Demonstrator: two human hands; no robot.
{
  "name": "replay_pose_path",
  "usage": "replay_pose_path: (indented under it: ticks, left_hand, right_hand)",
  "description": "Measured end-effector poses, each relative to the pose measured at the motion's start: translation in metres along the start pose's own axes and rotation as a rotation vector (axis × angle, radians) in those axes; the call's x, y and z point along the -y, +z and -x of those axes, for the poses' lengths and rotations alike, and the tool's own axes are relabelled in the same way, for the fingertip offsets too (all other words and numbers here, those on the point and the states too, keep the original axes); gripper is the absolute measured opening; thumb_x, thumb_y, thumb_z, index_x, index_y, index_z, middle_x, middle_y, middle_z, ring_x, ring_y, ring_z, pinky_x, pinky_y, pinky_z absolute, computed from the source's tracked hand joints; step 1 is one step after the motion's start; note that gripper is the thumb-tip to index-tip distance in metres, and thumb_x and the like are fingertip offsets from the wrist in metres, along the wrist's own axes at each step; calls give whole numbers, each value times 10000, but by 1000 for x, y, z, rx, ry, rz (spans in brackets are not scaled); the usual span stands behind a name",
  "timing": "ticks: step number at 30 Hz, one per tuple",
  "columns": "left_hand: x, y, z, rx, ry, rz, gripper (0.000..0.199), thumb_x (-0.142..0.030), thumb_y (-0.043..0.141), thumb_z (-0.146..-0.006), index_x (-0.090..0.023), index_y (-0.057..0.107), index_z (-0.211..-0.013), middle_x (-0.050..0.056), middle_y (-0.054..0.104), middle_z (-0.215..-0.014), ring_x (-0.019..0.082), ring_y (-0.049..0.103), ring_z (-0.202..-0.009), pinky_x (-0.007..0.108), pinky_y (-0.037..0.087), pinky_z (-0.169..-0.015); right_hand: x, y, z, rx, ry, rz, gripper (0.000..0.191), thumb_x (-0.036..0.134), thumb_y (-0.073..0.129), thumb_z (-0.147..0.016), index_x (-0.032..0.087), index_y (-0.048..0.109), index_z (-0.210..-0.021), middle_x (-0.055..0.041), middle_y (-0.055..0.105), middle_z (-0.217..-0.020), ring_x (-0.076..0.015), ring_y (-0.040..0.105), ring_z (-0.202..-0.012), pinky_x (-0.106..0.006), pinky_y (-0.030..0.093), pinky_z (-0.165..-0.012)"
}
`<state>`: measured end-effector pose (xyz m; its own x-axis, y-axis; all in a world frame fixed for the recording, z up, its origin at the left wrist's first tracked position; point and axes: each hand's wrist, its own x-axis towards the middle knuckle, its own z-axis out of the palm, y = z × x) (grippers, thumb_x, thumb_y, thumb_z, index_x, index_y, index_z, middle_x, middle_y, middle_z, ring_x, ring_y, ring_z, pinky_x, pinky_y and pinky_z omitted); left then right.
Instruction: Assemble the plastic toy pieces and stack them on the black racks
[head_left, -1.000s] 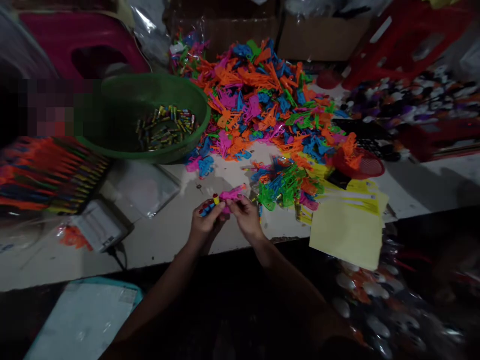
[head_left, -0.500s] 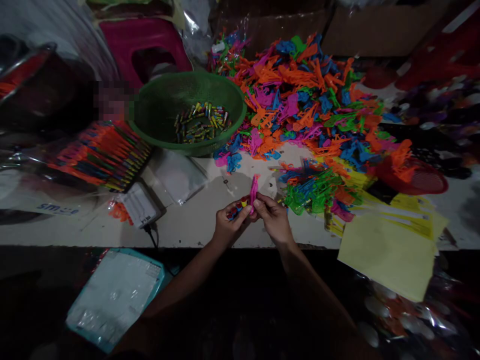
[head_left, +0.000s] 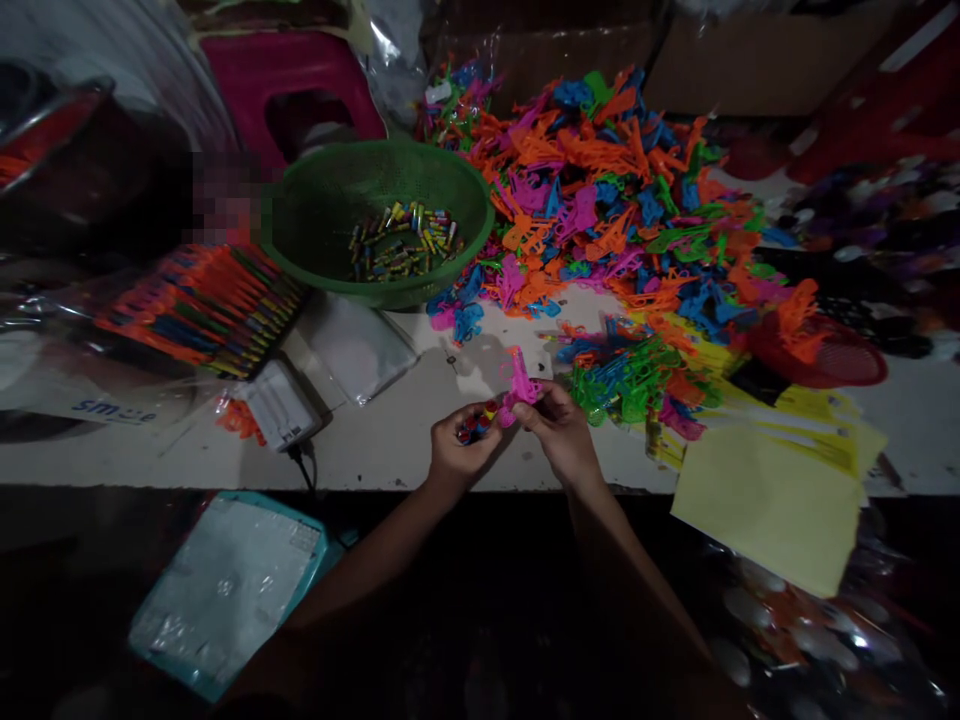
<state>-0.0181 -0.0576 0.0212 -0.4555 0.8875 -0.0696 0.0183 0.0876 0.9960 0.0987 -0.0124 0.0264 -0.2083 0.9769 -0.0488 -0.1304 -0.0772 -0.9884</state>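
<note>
Near the front edge of the white table (head_left: pixel 390 455), my left hand (head_left: pixel 459 445) is closed around several small red, blue and yellow pieces (head_left: pixel 475 424). My right hand (head_left: pixel 559 430) pinches a pink plastic piece (head_left: pixel 519 385), whose lower end lies close to my left fingertips; whether they touch it cannot be made out. A pile of green and blue plastic pieces (head_left: pixel 637 375) lies just right of my right hand. Behind my hands stands a green basket (head_left: pixel 300 265) with several small yellow and multicoloured cylinders (head_left: pixel 409 240) in it.
A large heap of coloured plastic pieces (head_left: pixel 600 215) covers the back. At left are a row of orange-topped sticks (head_left: pixel 210 310), clear bags (head_left: pixel 360 350) and a white box (head_left: pixel 285 405) with a cable. Yellow sheets (head_left: pixel 772 500) and a red basket (head_left: pixel 862 360) are at right.
The pink piece has turned from edge-on to showing its broad side and moved slightly right. My right hand has shifted a little right, away from my left hand.
</note>
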Motion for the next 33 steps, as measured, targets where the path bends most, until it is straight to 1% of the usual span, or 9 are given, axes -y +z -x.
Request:
replay_pose_path:
  ticks: [3,6,9,13,18,23,28,31,33]
  left_hand:
    - [3,-2,-3,-18,34,0,222,-291,681,-599,-131,679,-753,41,680,-688,103,596,-583,197,479,-591]
    - [4,-2,-3,-11,10,15,230,-293,679,-597,-125,676,-754,44,678,-674,100,586,-552,202,478,-569]
    - [4,-2,-3,-16,-7,19,231,-291,683,-581,-123,665,-739,44,672,-657,96,569,-521,204,468,-540]
    - [2,-1,-2,-37,-8,17,236,-313,678,-581,-133,649,-731,31,655,-636,94,556,-510,194,446,-501]
    - [-4,-3,0,-24,-1,15,239,-355,679,-591,-140,614,-672,7,609,-571,81,518,-471,184,424,-469]
    - [-8,-8,0,64,12,18,256,-387,675,-618,-145,598,-650,-18,539,-470,71,462,-407,182,405,-439]
    - [-9,-16,-1,163,37,-28,240,-372,648,-665,-142,601,-616,-4,552,-478,66,454,-404,175,397,-432]
    - [-12,-20,-2,156,64,-56,212,-345,660,-647,-151,600,-587,1,561,-480,80,473,-418,185,401,-435]
    - [-15,-23,-3,137,114,-90,171,-314,672,-624,-163,610,-576,10,582,-506,101,509,-461,199,420,-459]
  right_hand:
    - [0,-2,0,-33,-7,-59,238,355,654,-689,235,597,-886,53,544,-689,-73,494,-558,-215,410,-538]
    - [-4,-2,0,-134,-52,-56,174,338,653,-696,226,616,-825,47,559,-688,-73,489,-566,-221,414,-563]
    - [-7,0,1,-212,-132,17,105,310,651,-706,222,628,-758,42,563,-689,-83,502,-636,-232,419,-643]
    - [-5,7,6,-196,-166,71,87,303,645,-715,217,638,-731,16,580,-767,-111,539,-763,-266,431,-744]
    - [0,15,11,-275,-262,79,58,273,650,-715,225,645,-748,0,597,-853,-126,558,-849,-292,442,-800]
    - [2,15,15,-254,-334,109,44,229,637,-730,231,645,-774,-11,633,-861,-134,588,-829,-305,467,-785]
    - [0,16,20,-261,-394,82,64,218,641,-725,228,621,-785,-15,652,-875,-143,606,-844,-316,489,-782]
    - [1,18,23,-254,-382,22,143,228,656,-712,225,571,-826,-19,658,-867,-144,621,-820,-318,512,-755]
    - [3,18,25,-201,-404,-1,194,214,666,-702,233,553,-858,-17,658,-869,-140,622,-828,-314,515,-760]
